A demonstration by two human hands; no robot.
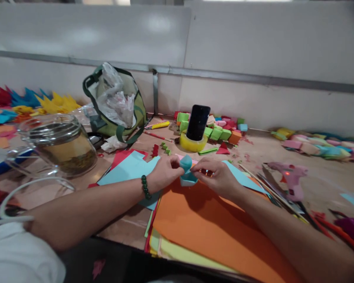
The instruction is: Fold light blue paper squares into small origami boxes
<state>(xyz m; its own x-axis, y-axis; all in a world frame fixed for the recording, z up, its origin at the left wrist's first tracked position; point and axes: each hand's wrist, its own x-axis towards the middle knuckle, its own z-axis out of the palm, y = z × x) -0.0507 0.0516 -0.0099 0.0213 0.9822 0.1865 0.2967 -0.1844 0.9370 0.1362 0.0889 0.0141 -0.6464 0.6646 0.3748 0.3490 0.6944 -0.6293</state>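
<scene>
White sleeve (20, 255): nearest my camera, at lower left, well apart from the work.
Orange paper (212, 232): on top of a stack of coloured sheets (183, 253), beneath the right arm.
Blue paper piece (188, 180): small and folded, between my two hands over the orange paper's far end; I cannot tell whether it touches anything below.
Long axis: runs away from me, roughly square to the line joining the hands, rounded part far, hollow part near.
Left hand (163, 172): thumb and finger pinching the piece's left edge.
Right hand (217, 173): thumb and finger drawn together at its right side, pinching it too, I judge.
Nearer hand: neither; both reach it from opposite sides, so I judge the sideways gap between pinches matters most.
Phone (198, 122): beyond the piece, leaning upright in a yellow tape roll (191, 145).
</scene>
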